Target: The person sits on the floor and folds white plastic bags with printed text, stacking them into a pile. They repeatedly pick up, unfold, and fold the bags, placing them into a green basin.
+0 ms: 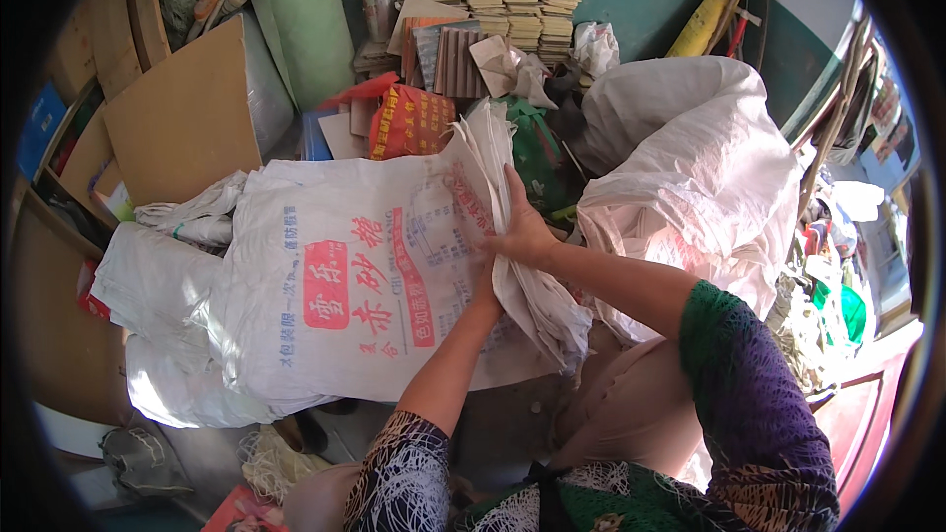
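A large white woven plastic sack [332,185] with red and blue printing is spread flat in front of me. Its right end rises into a bundle of layered sack edges [484,140]. My right hand [526,233] holds this bundle from the right side, fingers along the upright edges. Lower down, my left hand [489,284] grips the same bundle, its fingers partly hidden by the folds. More white sacks [159,295] lie crumpled under and beside the left end of the spread one.
A bulky white sack [687,155] stands to my right. Cardboard sheets [185,89] and a green roll [303,22] lean at the back left. Stacked tiles [510,7] line the wall, with a red printed bag [410,122] before them. A netted bundle [277,465] lies near my feet.
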A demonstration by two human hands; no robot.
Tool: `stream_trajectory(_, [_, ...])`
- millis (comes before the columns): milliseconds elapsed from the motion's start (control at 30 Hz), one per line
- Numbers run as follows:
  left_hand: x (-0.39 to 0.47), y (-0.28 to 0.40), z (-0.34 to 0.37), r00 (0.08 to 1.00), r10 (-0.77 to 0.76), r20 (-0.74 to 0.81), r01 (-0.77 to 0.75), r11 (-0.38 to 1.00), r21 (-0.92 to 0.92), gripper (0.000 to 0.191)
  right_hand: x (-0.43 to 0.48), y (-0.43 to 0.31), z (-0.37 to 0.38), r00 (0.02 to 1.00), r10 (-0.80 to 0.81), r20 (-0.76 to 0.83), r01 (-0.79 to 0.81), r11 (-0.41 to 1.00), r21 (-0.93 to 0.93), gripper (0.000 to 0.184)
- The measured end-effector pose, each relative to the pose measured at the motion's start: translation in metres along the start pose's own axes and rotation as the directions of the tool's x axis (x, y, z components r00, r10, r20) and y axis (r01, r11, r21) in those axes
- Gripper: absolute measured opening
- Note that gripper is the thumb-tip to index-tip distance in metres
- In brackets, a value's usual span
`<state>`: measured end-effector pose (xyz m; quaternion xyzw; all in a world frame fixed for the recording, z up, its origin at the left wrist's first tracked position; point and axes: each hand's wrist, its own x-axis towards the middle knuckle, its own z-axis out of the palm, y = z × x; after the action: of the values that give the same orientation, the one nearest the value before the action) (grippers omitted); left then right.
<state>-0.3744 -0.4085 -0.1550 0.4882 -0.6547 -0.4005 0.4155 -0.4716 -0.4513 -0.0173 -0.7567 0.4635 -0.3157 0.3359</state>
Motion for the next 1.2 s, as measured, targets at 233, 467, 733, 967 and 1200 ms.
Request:
stream_trajectory(233, [-0.031,0.037,-0.013,0.973,0.132,-0.19,-0.057,0.932,0.359,0.066,-0.021,0.004,-0.046,0.777,0.587,0.228,-0.566,0.494,0.66,0.099])
stream_trajectory(467, [-0.051,0.018,-0.056,0.906,-0.255,-0.337,0.408,0.738,0.537,0.064,-0.018,0.044,-0.039,0.686,0.52,0.509,-0.713,0.34,0.613,0.032])
stream_trajectory(733, [-0.04,0.067,-0.084,0.79,-0.06,-0.611,0.35,0.862,0.368,0.065,-0.025,-0.068,-0.088,0.844,0.445,0.3,-0.533,0.631,0.564,0.047])
stream_trajectory(967, [-0.049,0.033,-0.075,0.954,-0.279,0.106,0.155,0.766,0.624,0.06,-0.052,0.049,-0.166,0.721,0.597,0.353,-0.665,0.451,0.595,0.045])
stream_trajectory(1200, [-0.104,0.017,-0.158,0.879,-0.475,-0.041,0.477,0.878,0.04,0.057,-0.052,0.084,-0.164,0.667,0.622,0.411,-0.728,0.423,0.54,0.048])
